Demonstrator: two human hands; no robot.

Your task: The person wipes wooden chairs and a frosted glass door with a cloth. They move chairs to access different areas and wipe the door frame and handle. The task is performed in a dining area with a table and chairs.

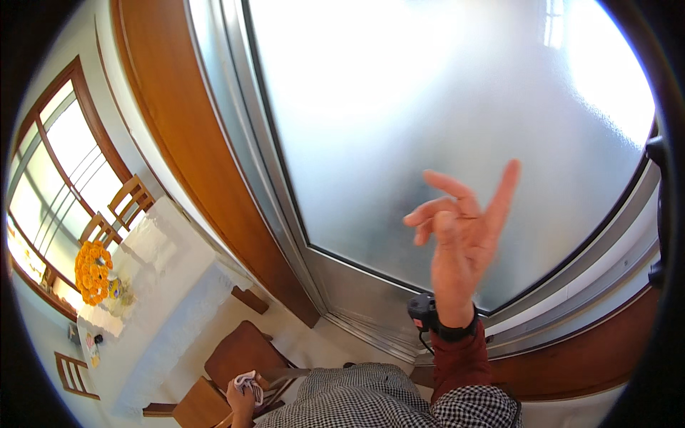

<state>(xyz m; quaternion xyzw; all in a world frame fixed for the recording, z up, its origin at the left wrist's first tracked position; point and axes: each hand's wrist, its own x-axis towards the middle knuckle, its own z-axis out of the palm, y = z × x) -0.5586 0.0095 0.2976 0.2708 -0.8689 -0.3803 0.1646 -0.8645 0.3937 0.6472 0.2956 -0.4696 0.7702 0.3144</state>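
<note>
My right hand [464, 235] is raised in front of a frosted glass panel [364, 176] set in a metal door frame [283, 208]. One finger points up, the others are bent and apart, and nothing is in it. Whether it touches the glass, I cannot tell. A black device on a strap [423, 311] is around that wrist, with a cable hanging down. Low at the left, my left hand [241, 398] grips a bunched striped cloth [249, 384]. Just behind the cloth is a brown chair [241, 353]; a blurred greyish strip beside it is unclear.
A table under a white cloth [171, 246] stands at left, bearing orange flowers [93, 272]. Wooden chairs [131, 202] are around it, near a brown-framed window [80, 144]. A wooden door post [198, 176] separates that area from the glass. A metal sill track [374, 339] runs along the floor.
</note>
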